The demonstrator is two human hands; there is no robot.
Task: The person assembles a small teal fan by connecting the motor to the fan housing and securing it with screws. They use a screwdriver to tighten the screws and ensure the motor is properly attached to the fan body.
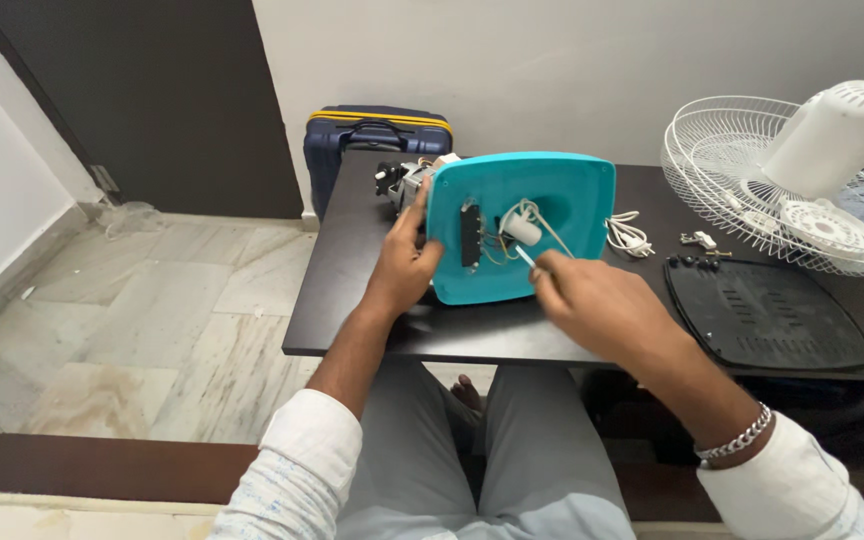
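Observation:
A turquoise fan base (552,200) stands tilted on its edge on the dark table (352,300), its open underside facing me with a black switch block, a white capacitor and thin wires inside. My left hand (404,265) grips its left edge and holds it up. My right hand (592,300) pinches a thin white tool (525,256) whose tip reaches into the wiring near the capacitor. Behind the base, the motor assembly (404,180) pokes out at the left.
A black base cover plate (762,310) lies flat at the right. A white fan guard (722,150) with a white motor housing (837,135) rests at the back right. A white cord (627,235) and small screws (697,240) lie between. A blue suitcase (372,140) stands behind the table.

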